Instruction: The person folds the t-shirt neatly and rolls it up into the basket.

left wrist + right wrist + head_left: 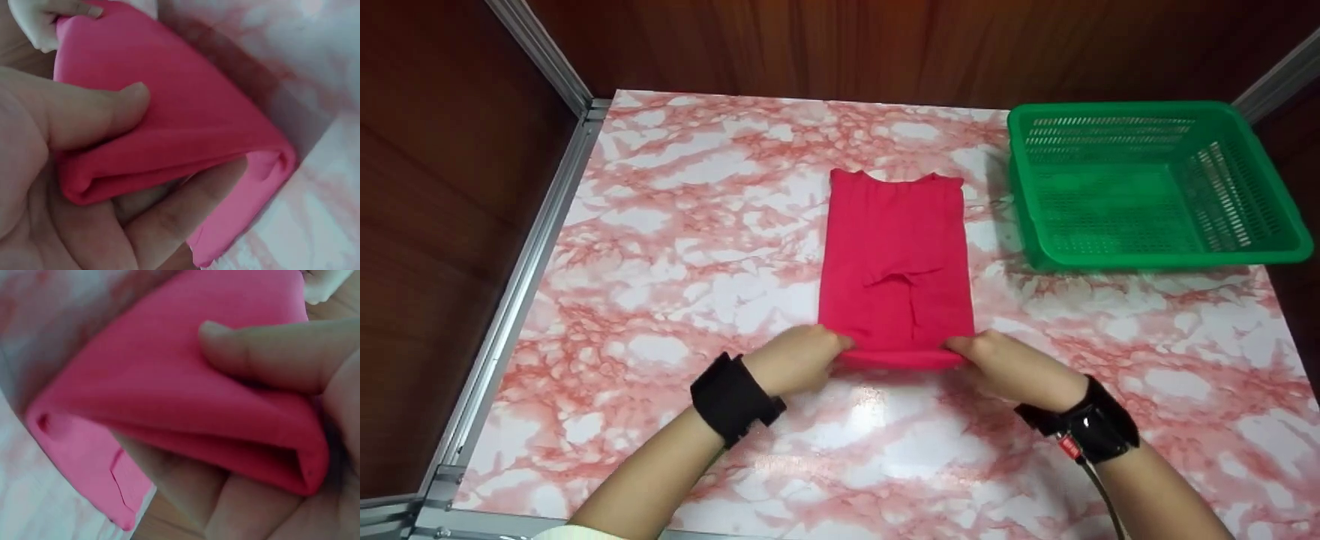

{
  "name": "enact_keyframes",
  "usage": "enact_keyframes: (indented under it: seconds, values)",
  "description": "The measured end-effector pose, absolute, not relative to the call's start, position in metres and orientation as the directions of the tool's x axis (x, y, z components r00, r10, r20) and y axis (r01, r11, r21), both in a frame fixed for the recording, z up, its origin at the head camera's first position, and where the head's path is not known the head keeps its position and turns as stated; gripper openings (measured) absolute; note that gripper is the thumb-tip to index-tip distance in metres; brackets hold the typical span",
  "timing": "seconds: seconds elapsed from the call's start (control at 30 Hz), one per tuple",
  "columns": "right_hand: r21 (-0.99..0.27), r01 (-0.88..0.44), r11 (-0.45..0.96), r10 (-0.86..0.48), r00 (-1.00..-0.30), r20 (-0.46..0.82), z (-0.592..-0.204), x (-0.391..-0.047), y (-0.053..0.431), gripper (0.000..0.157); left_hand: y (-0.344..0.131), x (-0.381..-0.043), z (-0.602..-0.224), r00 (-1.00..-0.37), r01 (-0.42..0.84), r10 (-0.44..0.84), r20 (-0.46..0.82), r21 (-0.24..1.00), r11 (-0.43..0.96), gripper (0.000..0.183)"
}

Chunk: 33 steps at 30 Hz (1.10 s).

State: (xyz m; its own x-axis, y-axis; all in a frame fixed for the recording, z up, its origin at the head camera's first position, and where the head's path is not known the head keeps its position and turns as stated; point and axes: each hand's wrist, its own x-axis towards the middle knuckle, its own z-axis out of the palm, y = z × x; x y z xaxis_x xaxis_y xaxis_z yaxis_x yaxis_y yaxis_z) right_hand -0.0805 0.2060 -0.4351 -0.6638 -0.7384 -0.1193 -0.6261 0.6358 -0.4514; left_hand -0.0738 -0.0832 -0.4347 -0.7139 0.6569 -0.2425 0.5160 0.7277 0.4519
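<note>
A red garment point(896, 240), folded into a long rectangle, lies on the table with its far edge flat and its near edge lifted. My left hand point(802, 358) pinches the near left corner, thumb on top and fingers beneath the folded layers point(152, 95). At the near right corner my right hand point(1009, 367) grips the cloth the same way, its thumb point(253, 354) pressing down on the fabric point(169, 365). Between the hands the near edge stretches fairly straight. A raised crease and a small fold show in the garment's middle.
A green plastic basket point(1035, 259) with slotted walls stands at the right back of the marbled red-and-white table point(697, 247). Dark wood panels point(780, 52) rise behind and at the left, framed by a metal rail point(540, 247).
</note>
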Motion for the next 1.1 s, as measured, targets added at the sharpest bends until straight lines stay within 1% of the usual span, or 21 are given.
enact_keyframes:
  seconds: [0.1,0.2,0.27,0.47,0.7,0.83,0.97,1.1]
  values:
    - [-0.462,-0.608,0.646,-0.724,-0.680,-0.116,-0.427,-0.096,0.208,0.011,-0.086,-0.091,-0.428,-0.731,0.481,0.643,-0.228,0.497,0.722,0.021]
    - [-0.472,-0.573,0.670,-0.690,-0.715,-0.113,-0.423,-0.113,0.210,0.010,-0.087,-0.109,-0.426,-0.753,0.444,0.621,-0.216,0.530,0.722,0.013]
    - [-0.478,-0.551,0.685,-0.666,-0.739,-0.103,-0.422,-0.123,0.211,0.012,-0.088,-0.120,-0.427,-0.775,0.414,0.599,-0.199,0.556,0.721,0.013]
    - [-0.471,-0.529,0.706,-0.611,-0.791,-0.027,-0.429,-0.148,0.212,0.014,-0.087,-0.145,-0.437,-0.847,0.365,0.520,-0.110,0.591,0.720,0.023]
    - [-0.437,-0.496,0.750,-0.531,-0.846,0.050,-0.442,-0.169,0.208,0.022,-0.085,-0.165,-0.456,-0.915,0.287,0.399,-0.061,0.597,0.749,0.028]
    - [-0.433,-0.446,0.783,-0.480,-0.877,0.036,-0.455,-0.181,0.208,0.027,-0.081,-0.174,-0.468,-0.934,0.268,0.357,-0.021,0.621,0.737,0.027]
    - [-0.451,-0.408,0.794,-0.447,-0.894,0.021,-0.469,-0.189,0.208,0.030,-0.077,-0.180,-0.480,-0.945,0.269,0.327,0.018,0.612,0.744,0.029]
    - [-0.470,-0.404,0.785,-0.425,-0.903,0.066,-0.479,-0.193,0.204,0.029,-0.076,-0.183,-0.491,-0.958,0.259,0.284,0.048,0.575,0.776,0.032]
